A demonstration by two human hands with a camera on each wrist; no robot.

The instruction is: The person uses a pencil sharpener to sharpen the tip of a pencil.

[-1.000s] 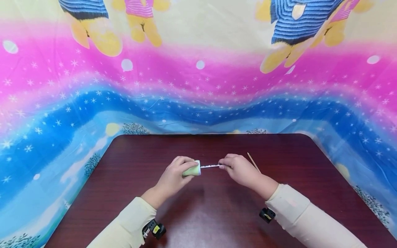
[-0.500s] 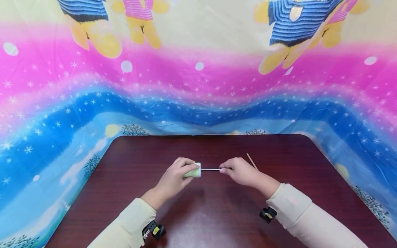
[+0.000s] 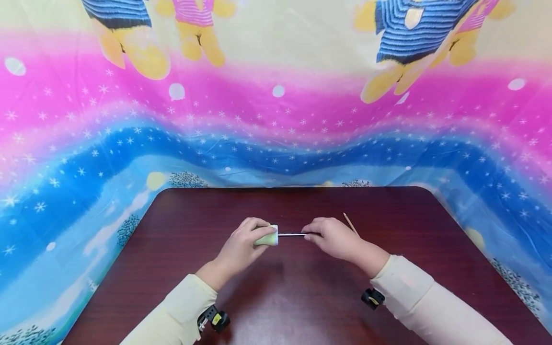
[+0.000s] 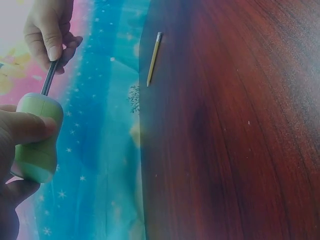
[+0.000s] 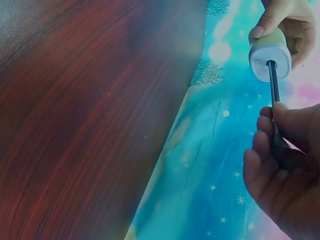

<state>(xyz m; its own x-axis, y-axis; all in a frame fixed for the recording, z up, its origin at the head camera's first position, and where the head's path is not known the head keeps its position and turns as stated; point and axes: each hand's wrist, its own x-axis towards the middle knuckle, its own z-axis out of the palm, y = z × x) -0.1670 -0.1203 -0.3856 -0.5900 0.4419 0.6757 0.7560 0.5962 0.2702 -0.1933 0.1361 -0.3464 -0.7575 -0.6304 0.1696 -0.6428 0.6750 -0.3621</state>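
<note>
Printed cloth (image 3: 276,115) in pink, blue and cream hangs behind and around a dark red-brown table (image 3: 207,203), with both hands working over its middle. The left hand (image 3: 241,244) grips a green, waisted device (image 3: 266,239) that looks like a pencil sharpener, its thumb lying along the side; the right hand (image 3: 338,239) pinches a thin dark stick (image 5: 274,87), probably a pencil, between thumb and fingers. Device and stick line up end to end, apparently held clear of the tabletop, and the right wrist view shows the stick entering a hole (image 5: 270,63) in the white end face (image 5: 260,56). As for progress, the fitting together is done: the stick sits in the hole, with a bare length between the device and the right hand. What remains, by my judgement, is whatever turning is needed and then drawing it out; its inner end is hidden, so I cannot tell whether it is shaped. One yellow pencil (image 4: 154,59) lies on the table near the right hand, untouched by either, and its tip looks pointed in the left wrist view.
</note>
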